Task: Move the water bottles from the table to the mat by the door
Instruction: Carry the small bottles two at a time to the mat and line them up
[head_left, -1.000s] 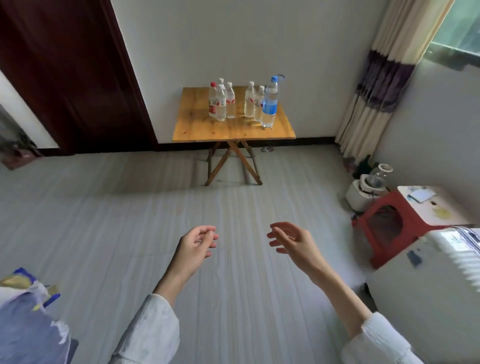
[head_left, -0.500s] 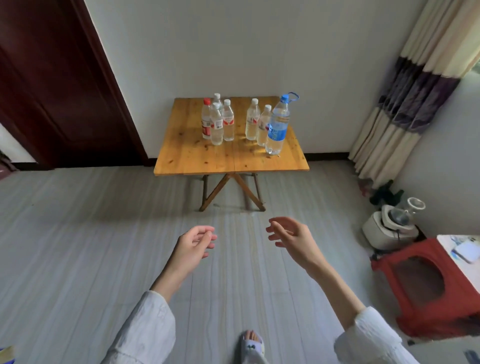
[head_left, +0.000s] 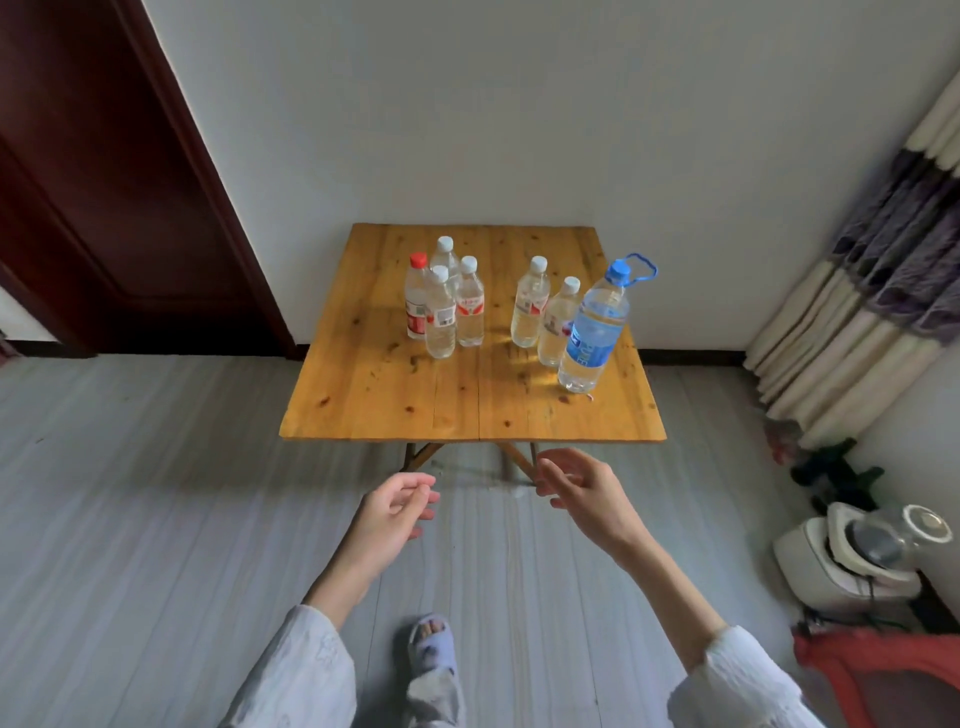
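Both hands hung empty with fingers loosely curled, the left hand (head_left: 395, 512) and right hand (head_left: 584, 491) over grey floorboards (head_left: 156, 519) just short of a wooden folding table (head_left: 395, 405). Seven clear water bottles (head_left: 470, 304) stood upright on it against the white wall (head_left: 467, 104), the biggest blue-capped, beside a dark door (head_left: 104, 182).

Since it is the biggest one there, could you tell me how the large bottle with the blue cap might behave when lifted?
The large bottle looks nearly full, so probably heavy for one hand. It stands tall on a narrow base near the table edge, so a sideways push could tip it. The blue loop at its cap likely offers a surer hold than the smooth plastic.
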